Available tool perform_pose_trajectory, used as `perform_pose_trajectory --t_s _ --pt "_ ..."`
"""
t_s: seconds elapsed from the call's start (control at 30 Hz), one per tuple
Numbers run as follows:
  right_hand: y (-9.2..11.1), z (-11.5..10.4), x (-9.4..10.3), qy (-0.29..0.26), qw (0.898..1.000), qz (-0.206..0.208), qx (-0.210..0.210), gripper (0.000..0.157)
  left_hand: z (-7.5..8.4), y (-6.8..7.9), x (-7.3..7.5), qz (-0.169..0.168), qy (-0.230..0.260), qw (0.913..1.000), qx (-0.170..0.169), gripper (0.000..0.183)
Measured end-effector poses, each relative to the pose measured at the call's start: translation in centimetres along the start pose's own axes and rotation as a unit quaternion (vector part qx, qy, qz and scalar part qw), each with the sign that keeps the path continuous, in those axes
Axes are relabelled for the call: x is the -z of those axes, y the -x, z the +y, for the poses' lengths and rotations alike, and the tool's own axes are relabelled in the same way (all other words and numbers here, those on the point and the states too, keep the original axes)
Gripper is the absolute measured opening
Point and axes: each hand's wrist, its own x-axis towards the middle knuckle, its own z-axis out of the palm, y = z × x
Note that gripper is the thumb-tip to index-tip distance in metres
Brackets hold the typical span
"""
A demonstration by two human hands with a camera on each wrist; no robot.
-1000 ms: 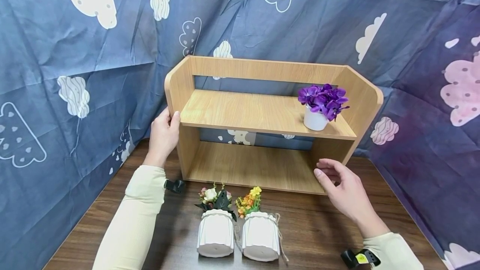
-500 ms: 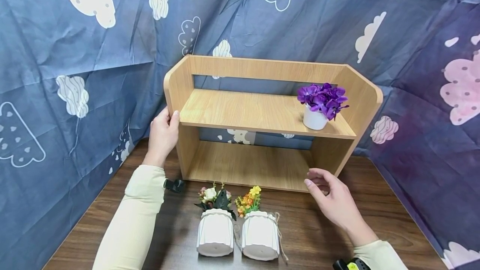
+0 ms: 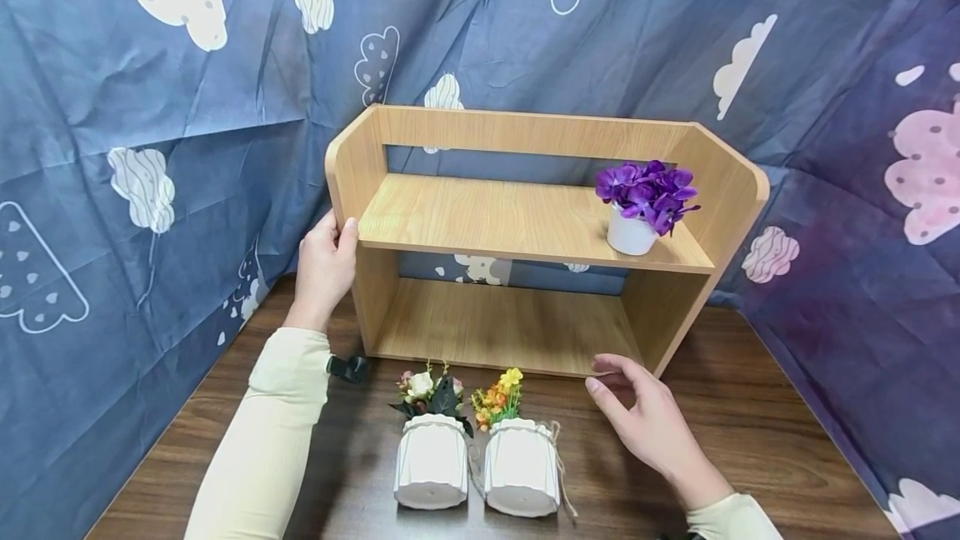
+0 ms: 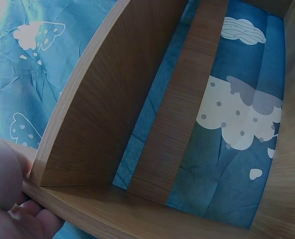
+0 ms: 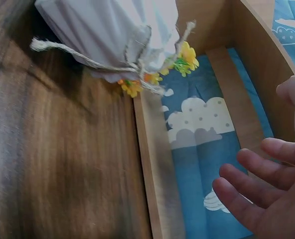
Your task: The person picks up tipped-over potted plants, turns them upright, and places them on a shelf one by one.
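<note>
A two-tier wooden desk shelf stands on the dark table. My left hand grips the edge of its left side panel, thumb in front; the left wrist view shows the curled fingers at the wood. My right hand, fingers spread and relaxed, is over the table before the shelf's lower right, holding nothing. Left of it is a white pot with orange and yellow flowers, twine tied round it. Beside that pot sits another white pot with cream and pink flowers.
A small white pot of purple flowers stands on the shelf's upper tier, at the right. Blue cloud-printed cloth hangs behind and at both sides. The brown table extends to the right of the shelf.
My right hand has moved left and toward me, from the shelf's lower right corner closer to the pot with orange and yellow flowers. The left hand keeps its grip.
</note>
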Motion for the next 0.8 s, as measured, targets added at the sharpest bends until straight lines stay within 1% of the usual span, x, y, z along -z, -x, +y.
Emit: perform_pose_trajectory --t_s 0.1,0.27,0.57,0.8 --pt "0.4 -0.1 -0.5 0.005 1.000 -0.009 -0.010 0.030 0.0 0.0 0.0 0.002 -0.001 1.0000 -0.001 0.035" --pt "1.1 0.0 -1.5 -0.005 0.999 -0.025 -0.022 0.032 0.0 0.1 0.0 0.005 0.000 1.0000 -0.005 0.034" --pt "2.5 -0.2 -3.2 -0.028 0.997 -0.050 -0.054 0.032 0.3 0.2 0.1 -0.004 0.004 1.0000 0.000 0.035" --pt "3.3 -0.5 -4.5 -0.041 0.992 -0.075 -0.094 0.038 0.3 0.2 0.2 -0.003 0.003 1.0000 -0.003 0.034"
